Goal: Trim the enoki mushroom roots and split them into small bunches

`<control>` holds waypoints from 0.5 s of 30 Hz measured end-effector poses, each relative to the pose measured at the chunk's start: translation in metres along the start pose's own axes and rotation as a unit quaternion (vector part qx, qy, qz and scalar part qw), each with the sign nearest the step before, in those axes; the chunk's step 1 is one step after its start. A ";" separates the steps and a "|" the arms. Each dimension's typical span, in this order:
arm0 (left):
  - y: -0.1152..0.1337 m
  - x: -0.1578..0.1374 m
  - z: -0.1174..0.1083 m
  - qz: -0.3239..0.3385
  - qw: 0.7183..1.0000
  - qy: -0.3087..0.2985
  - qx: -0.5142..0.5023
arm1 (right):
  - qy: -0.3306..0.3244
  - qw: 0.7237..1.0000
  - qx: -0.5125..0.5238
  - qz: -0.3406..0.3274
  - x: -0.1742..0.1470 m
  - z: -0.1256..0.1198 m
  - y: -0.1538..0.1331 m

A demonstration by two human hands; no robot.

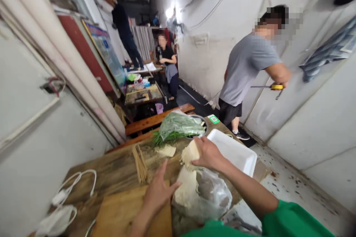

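Note:
My right hand (207,153) grips a pale cream sheet of food (190,152) with a ragged, crumbly lower edge; its exact kind is unclear. Just below lies another pale cream piece (185,189), partly inside a clear plastic bag (214,192). My left hand (160,189) is open, fingers spread, over the edge of a wooden chopping board (119,207). Its thumb reaches close to the bagged piece; whether they touch I cannot tell. Beyond it, a smaller flat cream piece (167,150) rests on the wooden table (111,172) beside a bundle of thin wooden sticks (139,164).
A bag of green chives (180,126) lies at the table's far side. A white tray (233,148) stands right of my right hand. White cables (75,183) lie at left. A person in grey (247,66) holds a tape measure (276,87); two other people are farther back.

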State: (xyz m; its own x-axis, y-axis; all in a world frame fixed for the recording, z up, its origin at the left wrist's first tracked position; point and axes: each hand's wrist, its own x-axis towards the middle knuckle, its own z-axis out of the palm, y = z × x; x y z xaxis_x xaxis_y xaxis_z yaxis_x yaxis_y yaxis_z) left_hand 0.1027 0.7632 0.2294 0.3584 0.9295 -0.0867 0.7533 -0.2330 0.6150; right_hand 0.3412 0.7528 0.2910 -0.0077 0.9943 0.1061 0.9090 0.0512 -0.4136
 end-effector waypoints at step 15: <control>-0.082 -0.069 -0.062 -0.126 0.991 0.041 0.014 | -0.304 0.902 0.235 -0.197 0.051 0.151 -0.161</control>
State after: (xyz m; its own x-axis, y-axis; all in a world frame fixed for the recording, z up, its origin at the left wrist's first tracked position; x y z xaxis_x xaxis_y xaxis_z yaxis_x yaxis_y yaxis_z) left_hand -0.0182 0.7359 0.2333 0.1113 0.9790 -0.1707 0.8288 0.0033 0.5596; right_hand 0.1314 0.8092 0.2269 -0.6488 0.7502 -0.1274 0.5099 0.3044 -0.8045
